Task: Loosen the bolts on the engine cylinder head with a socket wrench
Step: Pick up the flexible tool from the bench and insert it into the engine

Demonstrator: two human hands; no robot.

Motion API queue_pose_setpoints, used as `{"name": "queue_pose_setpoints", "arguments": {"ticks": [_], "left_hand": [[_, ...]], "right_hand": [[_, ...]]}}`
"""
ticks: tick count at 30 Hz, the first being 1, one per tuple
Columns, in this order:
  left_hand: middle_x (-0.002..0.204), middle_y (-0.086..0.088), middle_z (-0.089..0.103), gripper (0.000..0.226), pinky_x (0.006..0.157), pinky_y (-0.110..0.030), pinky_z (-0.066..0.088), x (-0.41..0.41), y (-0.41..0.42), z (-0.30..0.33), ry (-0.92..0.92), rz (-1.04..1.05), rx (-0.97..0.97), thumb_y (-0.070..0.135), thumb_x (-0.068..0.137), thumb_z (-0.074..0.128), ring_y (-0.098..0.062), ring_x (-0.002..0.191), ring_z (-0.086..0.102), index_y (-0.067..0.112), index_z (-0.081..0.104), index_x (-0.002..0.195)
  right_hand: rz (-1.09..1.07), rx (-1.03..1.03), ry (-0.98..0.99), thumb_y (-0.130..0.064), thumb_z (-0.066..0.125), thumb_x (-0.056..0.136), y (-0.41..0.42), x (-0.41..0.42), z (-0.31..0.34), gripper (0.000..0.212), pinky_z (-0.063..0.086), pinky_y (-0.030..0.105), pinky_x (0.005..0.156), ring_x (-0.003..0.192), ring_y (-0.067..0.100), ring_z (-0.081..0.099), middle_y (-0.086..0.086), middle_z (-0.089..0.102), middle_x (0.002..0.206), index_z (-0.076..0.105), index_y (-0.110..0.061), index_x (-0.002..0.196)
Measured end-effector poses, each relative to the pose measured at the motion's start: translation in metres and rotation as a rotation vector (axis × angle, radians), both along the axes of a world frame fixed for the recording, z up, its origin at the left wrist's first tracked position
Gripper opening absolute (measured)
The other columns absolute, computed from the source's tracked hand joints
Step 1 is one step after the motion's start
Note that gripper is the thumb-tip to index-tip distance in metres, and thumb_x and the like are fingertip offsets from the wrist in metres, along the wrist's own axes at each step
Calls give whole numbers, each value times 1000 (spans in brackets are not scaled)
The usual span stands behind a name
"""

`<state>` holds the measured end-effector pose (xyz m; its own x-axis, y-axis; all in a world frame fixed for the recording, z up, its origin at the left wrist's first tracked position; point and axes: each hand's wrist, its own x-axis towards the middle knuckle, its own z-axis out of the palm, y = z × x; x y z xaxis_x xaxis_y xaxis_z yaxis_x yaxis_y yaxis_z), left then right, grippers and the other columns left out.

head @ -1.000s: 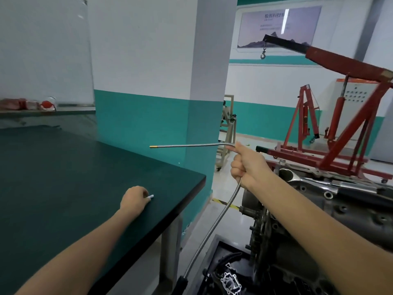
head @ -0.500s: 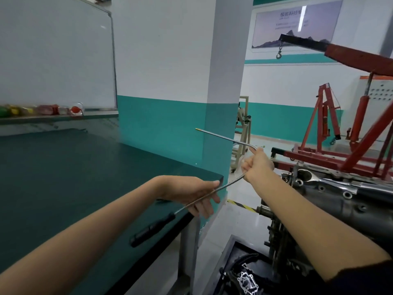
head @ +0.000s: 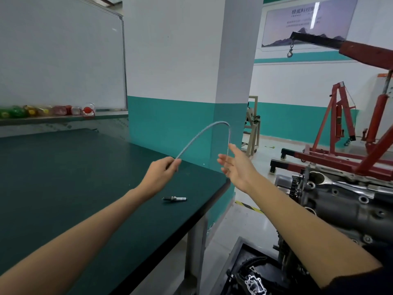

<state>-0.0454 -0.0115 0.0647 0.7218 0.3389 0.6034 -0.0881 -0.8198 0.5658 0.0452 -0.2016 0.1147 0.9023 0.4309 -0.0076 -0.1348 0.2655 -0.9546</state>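
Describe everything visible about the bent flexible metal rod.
The flexible rod is a thin, silvery shaft that looks like coiled metal, bent into an arch above the dark green table. The left hand pinches one end. The other end hangs down by the open right hand; contact there is unclear.

Dark green workbench (head: 63, 188) fills left and centre of frame. Small spark plug (head: 174, 198) lies flat near its right edge, centre frame, white tip pointing right.
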Motion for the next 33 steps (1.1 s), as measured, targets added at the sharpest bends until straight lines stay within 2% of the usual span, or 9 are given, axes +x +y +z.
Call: {"name": "queue_pose_setpoints", "arguments": {"ticks": [7,12,17,21,23,26,29,32,33], "left_hand": [[52,3,37,43,43,-16,30,12,12,-18,-7,69,-177,30,101,35,-11,47,31,12,39,62],[46,6,37,45,45,-26,29,22,13,-30,53,45,-282,30,100,36,-13,44,33,13,40,59],[46,5,34,44,38,-21,24,36,18,-29,137,37,-520,35,100,34,-12,38,28,11,43,64],[51,1,33,43,36,-21,23,37,31,-38,198,98,-722,33,101,32,-12,39,26,6,51,74],[52,0,33,42,36,-21,24,38,35,-44,213,130,-794,31,102,32,-12,40,27,5,52,76],[54,-1,34,42,35,-21,25,39,43,-51,220,172,-838,29,102,31,-12,41,28,3,54,79],[58,-3,39,35,37,-22,30,42,48,-56,253,218,-754,23,101,34,-15,46,33,2,57,85],[66,-5,50,23,52,-25,37,42,47,-61,444,223,-383,13,95,43,-19,57,44,4,52,76],[68,-5,52,20,55,-26,37,41,45,-62,540,217,-264,10,92,45,-19,62,46,5,52,73]], "right_hand": [[232,-428,-167,-26,40,99,33,-25,-51,33,47,27,72,95,23,61,16,61,116,44,-8,126],[466,-475,-93,-24,35,100,69,-60,-95,35,43,31,91,119,28,52,16,52,130,39,-9,131],[587,-411,-32,-19,42,98,98,-85,-123,45,45,28,92,107,19,56,11,52,128,27,-6,139],[540,-412,-110,-21,57,91,115,-89,-132,38,49,20,66,74,10,57,5,59,104,46,-6,124],[467,-511,-208,-25,63,85,122,-90,-137,30,48,26,66,72,14,56,5,59,106,49,-14,109],[358,-637,-277,-29,65,79,133,-92,-142,19,45,31,68,77,19,55,2,58,91,49,-19,82],[288,-638,-292,-30,62,78,141,-96,-145,19,43,30,66,75,21,55,3,58,85,51,-15,80],[219,-673,-304,-26,54,81,146,-95,-145,13,52,29,65,76,25,64,7,67,88,56,-13,81],[209,-669,-303,-25,52,83,148,-93,-146,14,52,24,58,72,23,66,8,69,89,58,-12,82]]}}
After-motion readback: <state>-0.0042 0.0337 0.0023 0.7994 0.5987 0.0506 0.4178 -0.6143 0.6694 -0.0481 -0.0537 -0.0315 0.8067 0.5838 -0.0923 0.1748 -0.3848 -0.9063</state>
